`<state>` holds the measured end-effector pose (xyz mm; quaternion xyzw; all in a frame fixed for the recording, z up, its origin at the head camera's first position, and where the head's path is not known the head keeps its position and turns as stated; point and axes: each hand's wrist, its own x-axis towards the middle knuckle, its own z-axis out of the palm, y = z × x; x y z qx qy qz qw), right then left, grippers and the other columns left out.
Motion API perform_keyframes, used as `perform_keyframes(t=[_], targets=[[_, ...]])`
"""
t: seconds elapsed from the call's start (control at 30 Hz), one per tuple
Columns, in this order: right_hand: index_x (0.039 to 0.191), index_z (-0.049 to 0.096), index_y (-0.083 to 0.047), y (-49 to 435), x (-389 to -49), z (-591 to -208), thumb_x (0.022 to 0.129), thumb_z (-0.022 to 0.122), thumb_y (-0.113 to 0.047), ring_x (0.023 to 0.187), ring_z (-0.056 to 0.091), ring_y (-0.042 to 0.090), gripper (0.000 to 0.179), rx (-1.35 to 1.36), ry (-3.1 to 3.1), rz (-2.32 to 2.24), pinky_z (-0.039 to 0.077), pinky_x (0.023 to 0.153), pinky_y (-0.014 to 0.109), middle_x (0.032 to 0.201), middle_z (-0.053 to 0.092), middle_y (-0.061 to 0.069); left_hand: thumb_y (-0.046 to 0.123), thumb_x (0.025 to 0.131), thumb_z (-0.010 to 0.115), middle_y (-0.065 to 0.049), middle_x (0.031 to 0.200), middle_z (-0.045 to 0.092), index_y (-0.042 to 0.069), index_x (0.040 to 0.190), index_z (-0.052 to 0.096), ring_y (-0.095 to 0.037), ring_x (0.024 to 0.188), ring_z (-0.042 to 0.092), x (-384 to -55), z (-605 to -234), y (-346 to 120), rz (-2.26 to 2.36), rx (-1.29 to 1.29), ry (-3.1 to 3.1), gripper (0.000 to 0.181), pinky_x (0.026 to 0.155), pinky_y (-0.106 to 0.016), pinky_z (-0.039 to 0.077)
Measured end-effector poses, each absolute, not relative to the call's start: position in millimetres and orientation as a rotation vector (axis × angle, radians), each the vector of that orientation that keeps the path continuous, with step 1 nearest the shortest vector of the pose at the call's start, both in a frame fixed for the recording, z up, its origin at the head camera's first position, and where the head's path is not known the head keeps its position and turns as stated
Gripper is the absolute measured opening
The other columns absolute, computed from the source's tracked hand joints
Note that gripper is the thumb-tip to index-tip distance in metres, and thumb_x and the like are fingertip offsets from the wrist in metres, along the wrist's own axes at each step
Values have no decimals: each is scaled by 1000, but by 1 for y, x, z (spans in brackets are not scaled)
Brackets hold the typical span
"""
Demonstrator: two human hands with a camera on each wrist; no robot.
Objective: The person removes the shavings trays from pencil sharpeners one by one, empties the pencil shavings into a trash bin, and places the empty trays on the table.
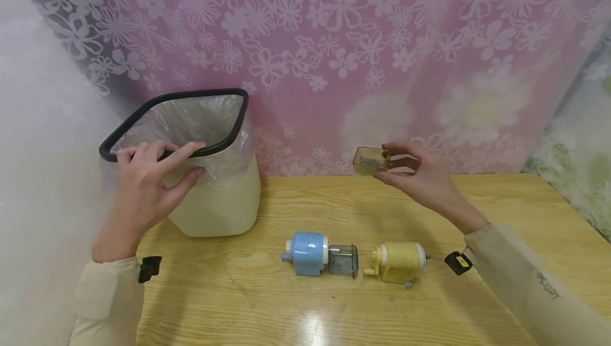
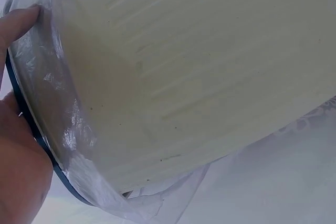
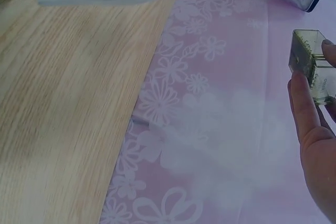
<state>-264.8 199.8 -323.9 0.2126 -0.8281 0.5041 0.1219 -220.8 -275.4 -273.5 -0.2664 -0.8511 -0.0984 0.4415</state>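
Observation:
My left hand [image 1: 145,187] grips the front of the black rim [image 1: 241,110] of a cream trash can [image 1: 221,205], fingers over the edge and thumb outside. In the left wrist view, the thumb [image 2: 20,23] presses the clear plastic liner [image 2: 52,72] against the wall. My right hand [image 1: 427,179] pinches a small see-through shavings drawer [image 1: 365,160] above the table's back edge. Dark shavings lie in it. A yellow pencil sharpener [image 1: 400,262] stands below the right hand. To its left is a blue pencil sharpener [image 1: 307,253] with its smoky drawer [image 1: 342,260] sticking out.
The wooden table [image 1: 229,303] runs up to a pink flowered curtain [image 1: 305,96] at the back. The trash can stands at the table's back left. A small grey bit [image 1: 408,284] lies by the yellow sharpener's front.

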Motion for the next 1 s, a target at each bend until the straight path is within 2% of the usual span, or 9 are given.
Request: perform_keyframes(t=[0.1,0.17,0.2,0.5,0.83,1.0], targets=[[139,59,-6,194,-268,-325,88,80,-9,102,66,0,55,648,-2406,1474,56,83,15,127,63,13,48,97,66,-16,89,64,25,124,75,-38,80,53,-221,-274,-274,-261,-664,-2114,37,81,-57,26],[139,59,-5,190,-271,-325,89,79,-10,103,65,0,55,656,-2405,1484,56,84,15,128,62,14,57,101,54,-16,89,64,23,125,75,-38,79,51,-220,-273,-275,-244,-662,-2131,46,80,-57,25],[139,59,-5,189,-272,-325,89,79,-9,103,65,0,54,660,-2398,1497,56,85,15,128,62,14,58,102,52,-16,88,64,23,125,75,-37,79,51,-220,-273,-275,-234,-661,-2136,47,80,-56,25],[139,60,-7,175,-280,-323,88,81,-10,101,66,-1,56,654,-2396,1471,58,81,17,129,63,14,56,101,54,-15,88,65,22,125,74,-37,78,49,-220,-273,-275,-248,-668,-2123,46,80,-58,25],[141,59,-11,156,-292,-314,88,81,-15,109,69,25,57,684,-2444,1467,59,79,20,132,63,10,57,101,53,-15,89,66,22,126,74,-35,77,49,-221,-273,-275,-250,-670,-2127,47,80,-57,25],[141,59,-14,146,-296,-311,89,81,-21,112,70,26,58,653,-2488,1450,59,79,22,135,63,8,56,101,55,-13,87,67,23,125,75,-32,73,46,-222,-273,-274,-279,-685,-2095,46,79,-56,25]])
